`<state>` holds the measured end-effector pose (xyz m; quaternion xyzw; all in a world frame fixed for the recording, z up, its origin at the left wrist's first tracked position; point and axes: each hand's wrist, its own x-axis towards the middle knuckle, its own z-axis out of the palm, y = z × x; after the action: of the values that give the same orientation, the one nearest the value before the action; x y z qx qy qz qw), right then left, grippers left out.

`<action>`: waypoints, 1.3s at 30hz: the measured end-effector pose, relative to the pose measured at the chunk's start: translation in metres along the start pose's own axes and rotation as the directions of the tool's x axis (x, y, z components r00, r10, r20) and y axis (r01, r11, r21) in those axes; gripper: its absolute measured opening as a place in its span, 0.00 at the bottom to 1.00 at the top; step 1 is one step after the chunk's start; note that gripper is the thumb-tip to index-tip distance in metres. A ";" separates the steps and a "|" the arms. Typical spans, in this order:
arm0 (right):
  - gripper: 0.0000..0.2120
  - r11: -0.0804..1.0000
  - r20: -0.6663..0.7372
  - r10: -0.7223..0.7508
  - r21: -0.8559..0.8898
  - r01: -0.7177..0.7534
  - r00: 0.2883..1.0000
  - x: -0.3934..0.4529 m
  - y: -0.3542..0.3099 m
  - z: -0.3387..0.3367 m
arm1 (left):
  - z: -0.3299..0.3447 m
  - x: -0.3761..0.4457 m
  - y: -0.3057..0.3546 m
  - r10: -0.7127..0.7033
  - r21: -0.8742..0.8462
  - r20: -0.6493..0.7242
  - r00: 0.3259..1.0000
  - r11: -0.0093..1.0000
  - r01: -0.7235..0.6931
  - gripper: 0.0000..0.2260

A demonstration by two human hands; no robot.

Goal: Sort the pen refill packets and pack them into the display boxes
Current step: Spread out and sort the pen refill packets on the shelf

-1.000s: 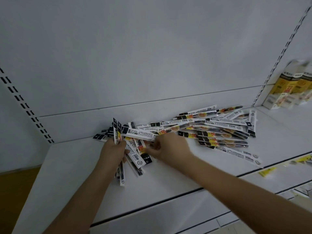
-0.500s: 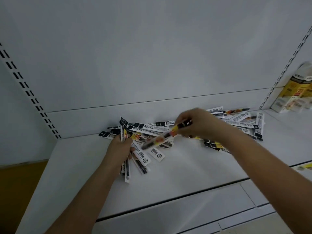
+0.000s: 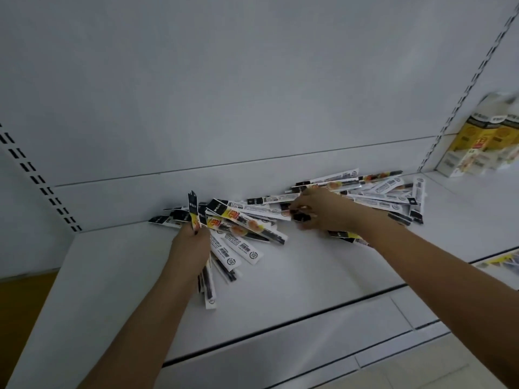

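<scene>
Long narrow pen refill packets, white, black and yellow, lie in a loose pile [image 3: 373, 192] along the back of a white shelf [image 3: 295, 276]. My left hand [image 3: 191, 245] grips a fanned bunch of packets [image 3: 238, 228] that stick out above and below the fist. My right hand [image 3: 323, 211] reaches into the middle of the pile, its fingers curled round the black end of one packet [image 3: 300, 217]. Yellow and white display boxes [image 3: 483, 141] stand upright at the far right, blurred.
The white back panel rises right behind the pile. Slotted uprights [image 3: 42, 189] run up the left and right sides. A lower shelf [image 3: 502, 262] at the right edge carries more yellow packets. An orange floor patch [image 3: 22, 293] shows at bottom left.
My right hand laid the yellow packet it carried onto the bunch in my left hand, then went back right into the pile and took another packet. The view shifted slightly.
</scene>
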<state>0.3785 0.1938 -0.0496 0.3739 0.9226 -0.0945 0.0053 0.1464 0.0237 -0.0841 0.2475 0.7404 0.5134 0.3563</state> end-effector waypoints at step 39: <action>0.39 0.961 -0.151 0.268 -0.034 -0.276 0.952 -0.116 0.101 0.020 | 0.065 0.007 0.001 0.228 0.634 -0.091 0.970 0.764 -0.120 0.48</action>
<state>0.5307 0.1810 -0.0766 0.5029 0.8625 -0.0401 -0.0385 0.1927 0.0670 -0.0995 0.3763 0.8685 0.2889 0.1436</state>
